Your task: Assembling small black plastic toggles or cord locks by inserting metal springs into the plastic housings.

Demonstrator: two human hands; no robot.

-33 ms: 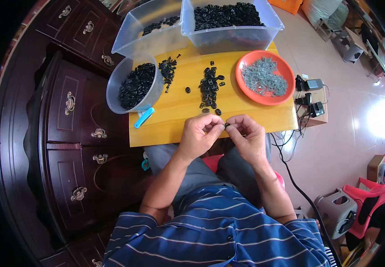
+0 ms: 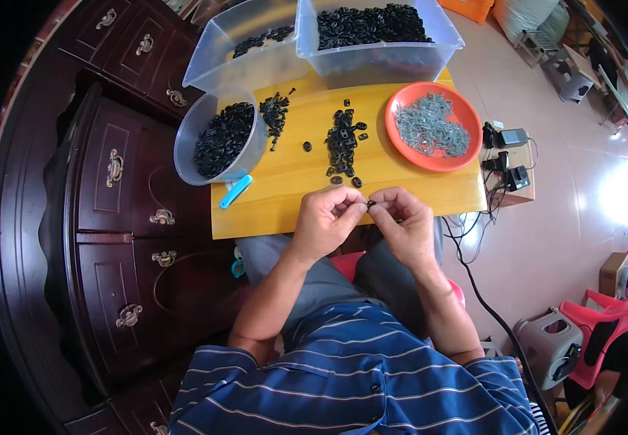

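My left hand [image 2: 326, 220] and my right hand [image 2: 405, 226] meet just above the table's front edge, thumbs and forefingers pinched together. Between the fingertips sits a small black plastic piece [image 2: 370, 204], mostly covered, so its exact shape is unclear. Just beyond lies a loose pile of small black oval pieces with holes [image 2: 341, 141]. An orange-red plate [image 2: 430, 167] at the right carries a heap of thin silvery metal pins [image 2: 434, 127]. A round clear tub [image 2: 182, 161] full of black pieces stands at the left, with slim black screw-like parts [image 2: 274, 112] beside it.
Two clear plastic bins [image 2: 379, 67] with black pieces stand at the table's [image 2: 285, 210] back. A light-blue-handled tool [image 2: 236, 192] lies by the tub. Dark wooden drawers [image 2: 104, 290] flank the left; chargers and cables [image 2: 506, 163] sit beyond the right edge.
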